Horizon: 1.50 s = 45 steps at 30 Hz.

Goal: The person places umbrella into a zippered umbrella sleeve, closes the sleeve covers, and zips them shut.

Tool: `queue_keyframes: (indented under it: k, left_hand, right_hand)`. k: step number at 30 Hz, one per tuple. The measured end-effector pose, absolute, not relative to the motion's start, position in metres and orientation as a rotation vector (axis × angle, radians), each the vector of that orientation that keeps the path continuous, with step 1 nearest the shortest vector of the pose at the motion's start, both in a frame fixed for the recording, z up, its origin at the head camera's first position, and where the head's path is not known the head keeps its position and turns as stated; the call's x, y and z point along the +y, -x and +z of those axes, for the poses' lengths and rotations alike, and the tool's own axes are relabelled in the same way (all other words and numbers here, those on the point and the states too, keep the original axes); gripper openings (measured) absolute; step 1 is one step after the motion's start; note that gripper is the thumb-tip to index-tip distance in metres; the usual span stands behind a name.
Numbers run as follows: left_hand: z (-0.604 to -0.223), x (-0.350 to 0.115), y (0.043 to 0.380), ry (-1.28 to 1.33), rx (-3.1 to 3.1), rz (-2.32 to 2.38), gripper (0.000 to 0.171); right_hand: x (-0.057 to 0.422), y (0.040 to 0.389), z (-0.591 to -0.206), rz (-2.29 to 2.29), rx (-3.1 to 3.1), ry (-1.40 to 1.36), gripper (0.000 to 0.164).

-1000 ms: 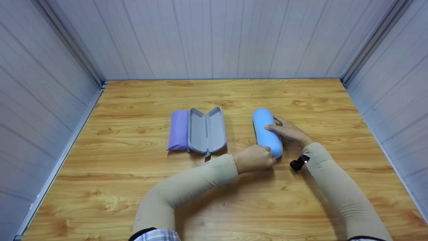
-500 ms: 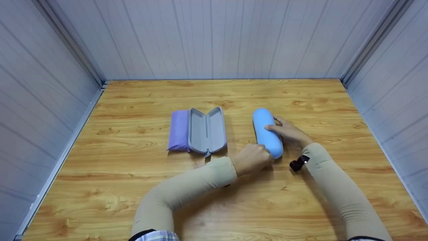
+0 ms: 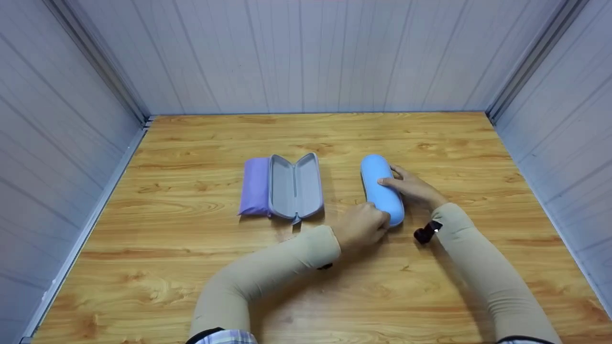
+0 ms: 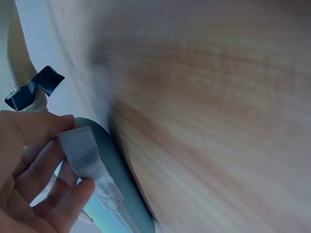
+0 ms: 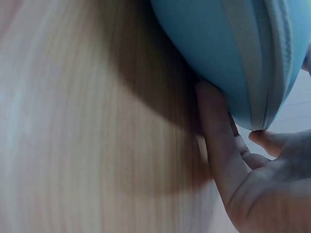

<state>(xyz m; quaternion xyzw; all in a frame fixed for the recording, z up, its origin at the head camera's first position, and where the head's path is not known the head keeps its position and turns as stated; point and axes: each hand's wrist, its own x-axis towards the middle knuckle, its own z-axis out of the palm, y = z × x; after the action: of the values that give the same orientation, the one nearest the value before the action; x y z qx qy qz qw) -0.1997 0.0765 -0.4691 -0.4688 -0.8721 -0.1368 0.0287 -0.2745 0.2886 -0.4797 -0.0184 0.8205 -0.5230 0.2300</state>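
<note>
A blue zippered glasses case (image 3: 381, 191) lies on the table, right of centre. My right hand (image 3: 415, 187) holds it from its right side, thumb on top and fingers behind; in the right wrist view its fingers (image 5: 214, 114) press against the case's rounded wall, below the zip (image 5: 284, 53). At the near left end is my left hand (image 3: 361, 227). Its thumb and fingers pinch a grey ribbed webbing tab (image 4: 80, 150), stitched to the case by its zip seam, as the left wrist view shows. The near left edge of the case is hidden behind the left hand.
Left of centre an opened glasses case (image 3: 295, 186) with a grey lining stands spread apart, its zip pull toward the near side. Against its left side lies a purple pouch (image 3: 255, 186). White panel walls (image 3: 306, 57) enclose the table (image 3: 167, 267) at the back and sides.
My left hand has shifted slightly left and away from me along the case's near end, and its fingertip has slid off the top. The right hand and both cases keep their places.
</note>
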Motion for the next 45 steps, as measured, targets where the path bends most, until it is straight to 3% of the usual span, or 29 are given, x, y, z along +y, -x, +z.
queue_keyframes:
  k: [6, 23, 45]
  left_hand:
    - [-0.47, 0.078, 0.203, 1.463, -2.702, -0.503, 0.002]
    - [-0.467, 0.076, 0.205, 1.38, -2.79, -0.62, 0.003]
    - [-0.469, 0.064, 0.216, 1.195, -2.901, -0.813, 0.013]
  right_hand:
    - [0.289, 0.274, -0.48, -1.473, 2.225, 0.046, 0.103]
    - [0.287, 0.274, -0.479, -1.519, 2.196, 0.011, 0.104]
    - [0.286, 0.277, -0.478, -1.443, 2.223, -0.019, 0.105]
